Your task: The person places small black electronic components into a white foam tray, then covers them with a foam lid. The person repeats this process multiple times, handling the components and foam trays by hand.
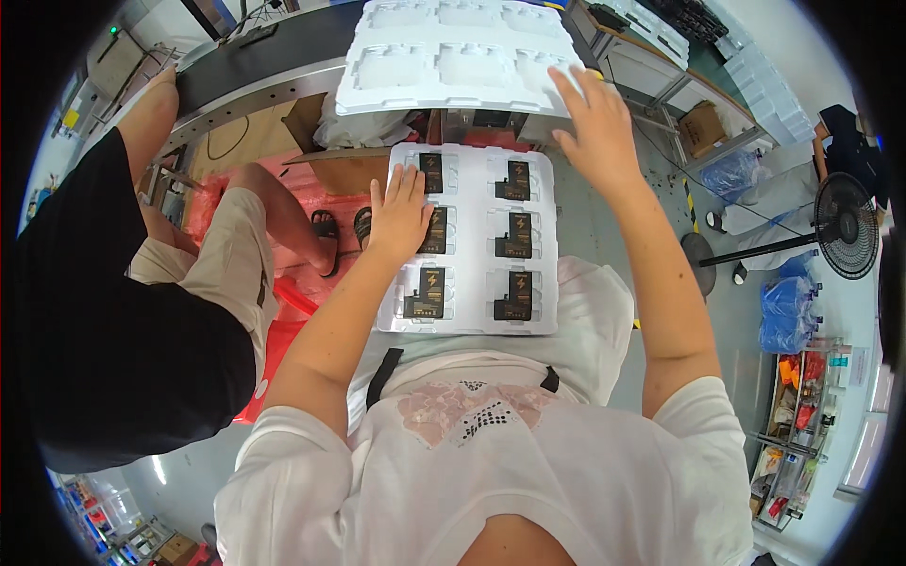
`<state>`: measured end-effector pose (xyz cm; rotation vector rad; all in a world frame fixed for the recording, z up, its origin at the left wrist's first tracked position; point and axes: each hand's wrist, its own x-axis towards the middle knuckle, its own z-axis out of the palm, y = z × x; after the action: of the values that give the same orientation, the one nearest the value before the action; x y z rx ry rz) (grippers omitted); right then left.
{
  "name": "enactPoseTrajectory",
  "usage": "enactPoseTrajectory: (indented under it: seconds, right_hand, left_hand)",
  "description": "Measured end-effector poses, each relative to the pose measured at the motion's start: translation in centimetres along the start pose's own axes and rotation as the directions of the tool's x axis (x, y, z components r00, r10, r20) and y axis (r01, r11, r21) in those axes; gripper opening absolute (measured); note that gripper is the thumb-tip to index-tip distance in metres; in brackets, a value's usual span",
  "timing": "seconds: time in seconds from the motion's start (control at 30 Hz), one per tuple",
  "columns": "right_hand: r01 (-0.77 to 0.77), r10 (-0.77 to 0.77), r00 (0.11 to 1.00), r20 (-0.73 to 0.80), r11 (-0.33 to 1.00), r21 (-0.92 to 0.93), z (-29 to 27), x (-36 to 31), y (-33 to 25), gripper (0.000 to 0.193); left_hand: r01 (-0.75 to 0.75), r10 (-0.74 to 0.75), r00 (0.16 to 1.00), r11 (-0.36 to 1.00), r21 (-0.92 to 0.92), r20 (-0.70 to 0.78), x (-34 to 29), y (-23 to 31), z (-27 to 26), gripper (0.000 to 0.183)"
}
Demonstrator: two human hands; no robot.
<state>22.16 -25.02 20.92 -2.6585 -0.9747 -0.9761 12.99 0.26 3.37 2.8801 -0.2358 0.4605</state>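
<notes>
A white plastic tray (474,283) rests on my lap, with black phone batteries (514,236) bearing gold marks lying in its pockets in two columns. My left hand (400,215) lies over the tray's left edge, fingers stretched out. It partly covers the middle-left battery (435,232), and its fingertips are beside the upper-left battery (431,174). Beyond that tray, a second white tray (462,97) with bare pockets lies on the conveyor edge. My right hand (596,132) is raised at its near right corner, fingers spread, and I see nothing held in it.
A black conveyor belt (283,68) with a metal rail runs across the far side. Close on my left sits a person in a black shirt (142,321). Below the belt stands an open cardboard box (351,173). A black fan (845,226) stands at the right.
</notes>
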Motion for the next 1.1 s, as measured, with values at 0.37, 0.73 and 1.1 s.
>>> enactPoseTrajectory:
  seconds: [0.37,0.73,1.1]
  right_hand:
    - [0.034,-0.036,0.983,0.183,0.999,0.015,-2.1,-1.5,-2.9,0.03]
    - [-0.099,0.012,0.963,0.269,0.946,0.309,-8.0,-3.8,-9.4,0.039]
    - [-0.131,-0.048,0.949,0.313,0.841,0.525,-7.6,-4.8,-18.5,0.049]
  left_hand:
    - [0.085,-0.085,0.996,0.996,-0.013,-0.029,3.7,-0.2,1.4,0.042]
    - [0.128,-0.271,0.96,0.643,-0.755,-0.068,2.7,1.8,-3.4,0.046]
    - [-0.018,-0.511,0.851,-0.257,-0.966,0.12,-0.8,4.0,-16.6,0.028]
